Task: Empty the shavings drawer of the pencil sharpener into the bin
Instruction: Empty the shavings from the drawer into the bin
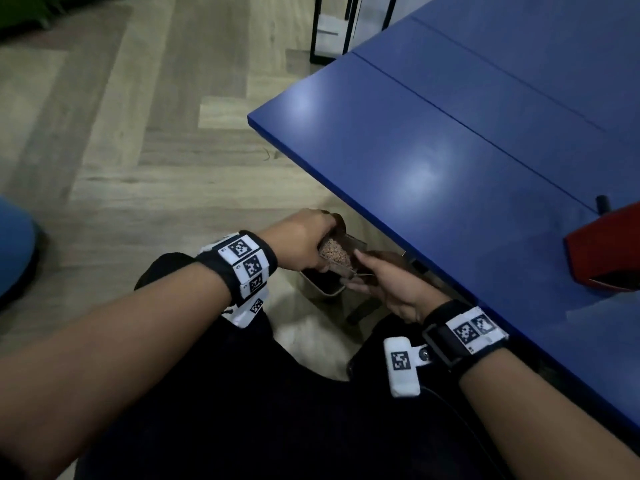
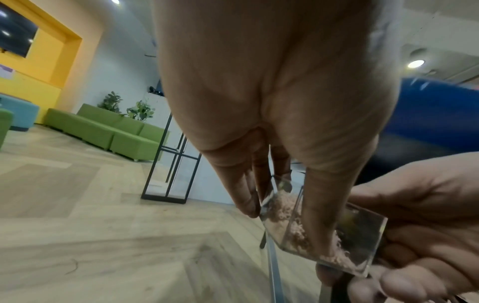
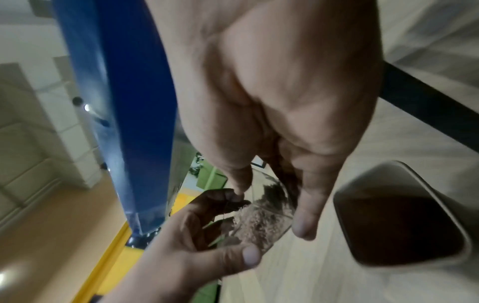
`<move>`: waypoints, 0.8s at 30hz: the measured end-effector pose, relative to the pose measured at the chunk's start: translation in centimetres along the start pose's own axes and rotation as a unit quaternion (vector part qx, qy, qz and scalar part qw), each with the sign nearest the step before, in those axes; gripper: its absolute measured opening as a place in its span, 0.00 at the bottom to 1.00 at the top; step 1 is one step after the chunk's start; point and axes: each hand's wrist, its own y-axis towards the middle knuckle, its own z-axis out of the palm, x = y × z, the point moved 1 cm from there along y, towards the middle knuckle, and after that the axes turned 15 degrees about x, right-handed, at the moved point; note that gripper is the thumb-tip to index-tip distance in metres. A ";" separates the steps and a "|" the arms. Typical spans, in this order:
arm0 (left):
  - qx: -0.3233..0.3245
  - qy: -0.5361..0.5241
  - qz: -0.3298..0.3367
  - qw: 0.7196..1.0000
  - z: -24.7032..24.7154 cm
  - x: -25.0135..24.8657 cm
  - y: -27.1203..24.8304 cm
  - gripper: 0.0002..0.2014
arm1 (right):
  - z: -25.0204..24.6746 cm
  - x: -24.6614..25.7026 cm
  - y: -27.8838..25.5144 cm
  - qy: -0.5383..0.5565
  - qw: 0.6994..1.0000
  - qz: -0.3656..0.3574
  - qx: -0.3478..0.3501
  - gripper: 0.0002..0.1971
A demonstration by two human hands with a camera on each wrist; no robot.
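A clear plastic shavings drawer (image 1: 335, 255), tilted and holding brown pencil shavings, is above the open beige bin (image 1: 325, 293) on the floor. My left hand (image 1: 320, 252) pinches its upper end between fingers and thumb. My right hand (image 1: 363, 271) grips its lower end. In the left wrist view the drawer (image 2: 344, 244) sits between the left hand (image 2: 282, 225) and the right hand's fingers (image 2: 414, 242). The right wrist view has the right hand (image 3: 270, 207) on the drawer (image 3: 256, 221), with the bin (image 3: 368, 176) just beside it. The red sharpener (image 1: 604, 251) stands on the blue table.
The blue table (image 1: 450, 150) overhangs close on the right of my hands, with its edge just above the bin. A black metal frame stand (image 1: 332, 29) is at the back on the wooden floor. My dark-trousered legs flank the bin.
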 end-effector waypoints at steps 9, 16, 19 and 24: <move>0.007 -0.106 -0.028 0.994 2.5 3.7 6.5 0.35 | -3.8 -1.0 7.5 -0.001 0.996 -0.030 -0.089 0.22; 0.031 -0.180 -0.059 0.981 6.9 8.8 11.4 0.38 | -7.7 -3.9 14.0 0.059 0.995 0.014 -0.074 0.10; 0.043 -0.204 -0.111 0.972 9.0 11.7 12.9 0.37 | -9.6 -5.9 16.9 0.031 0.991 0.028 -0.129 0.10; 0.063 -0.210 -0.160 0.962 10.6 14.1 15.0 0.23 | -12.8 -8.9 20.2 -0.004 0.983 0.051 -0.178 0.06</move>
